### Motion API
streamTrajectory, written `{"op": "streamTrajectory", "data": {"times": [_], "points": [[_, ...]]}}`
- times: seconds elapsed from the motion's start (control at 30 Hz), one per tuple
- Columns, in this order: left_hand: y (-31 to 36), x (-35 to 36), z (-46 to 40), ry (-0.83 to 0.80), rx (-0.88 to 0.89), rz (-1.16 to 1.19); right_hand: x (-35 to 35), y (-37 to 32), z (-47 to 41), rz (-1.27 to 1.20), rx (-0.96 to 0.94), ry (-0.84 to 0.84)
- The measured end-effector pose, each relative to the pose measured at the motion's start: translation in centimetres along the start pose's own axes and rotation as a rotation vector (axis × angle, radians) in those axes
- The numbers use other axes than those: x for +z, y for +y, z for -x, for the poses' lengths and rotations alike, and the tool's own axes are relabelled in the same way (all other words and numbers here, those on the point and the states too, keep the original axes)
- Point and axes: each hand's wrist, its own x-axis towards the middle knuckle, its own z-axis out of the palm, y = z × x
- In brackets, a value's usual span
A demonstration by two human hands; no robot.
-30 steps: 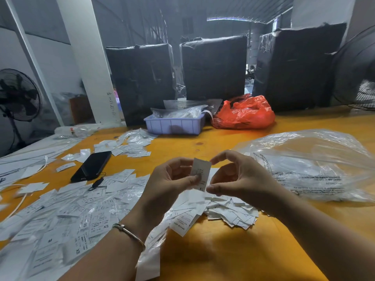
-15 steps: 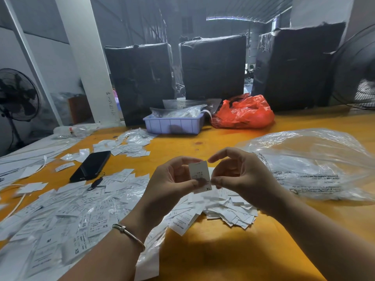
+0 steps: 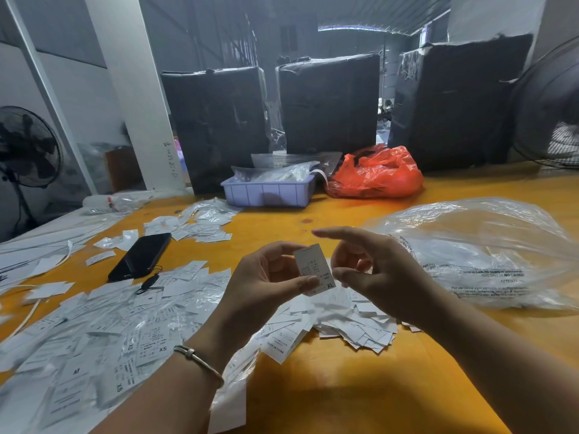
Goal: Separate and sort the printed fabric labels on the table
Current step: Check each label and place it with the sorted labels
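A small white printed fabric label marked XL (image 3: 315,270) is held upright above the yellow-orange table (image 3: 360,386), pinched between thumb and fingers of the left hand (image 3: 266,283). The right hand (image 3: 379,274) is kept just right of the label, fingers spread apart and relaxed, forefinger extended; whether the thumb touches the label's edge cannot be told. A silver bangle (image 3: 200,360) is worn on the left wrist.

A heap of small white cut labels (image 3: 354,324) is seen on the table under the hands. A wide spread of white printed labels with XS and M marks (image 3: 103,333) is laid near left. A black phone (image 3: 141,256) is placed left of centre, with a smaller scatter of labels (image 3: 194,223) beyond it. A crumpled clear plastic bag (image 3: 488,255) is seen at right. A lilac plastic tray (image 3: 269,191) and a red-orange plastic bag (image 3: 376,173) are set at the far edge.
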Motion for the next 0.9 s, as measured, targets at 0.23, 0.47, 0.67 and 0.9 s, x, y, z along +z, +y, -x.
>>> {"op": "streamTrajectory", "data": {"times": [0.23, 0.47, 0.67, 0.9], "points": [[-0.01, 0.00, -0.01, -0.019, -0.001, -0.008, -0.03, 0.25, 0.04, 0.028, -0.028, 0.011], [-0.12, 0.10, -0.03, -0.019, 0.003, -0.062, -0.06, 0.39, 0.09, 0.125, -0.044, -0.023], [-0.07, -0.02, -0.07, -0.033, -0.012, -0.080, -0.02, 0.63, 0.14, 0.226, -0.137, 0.072], [-0.01, 0.01, -0.08, -0.022, -0.018, -0.073, -0.22, 0.51, 0.23, 0.224, -0.142, 0.089]]}}
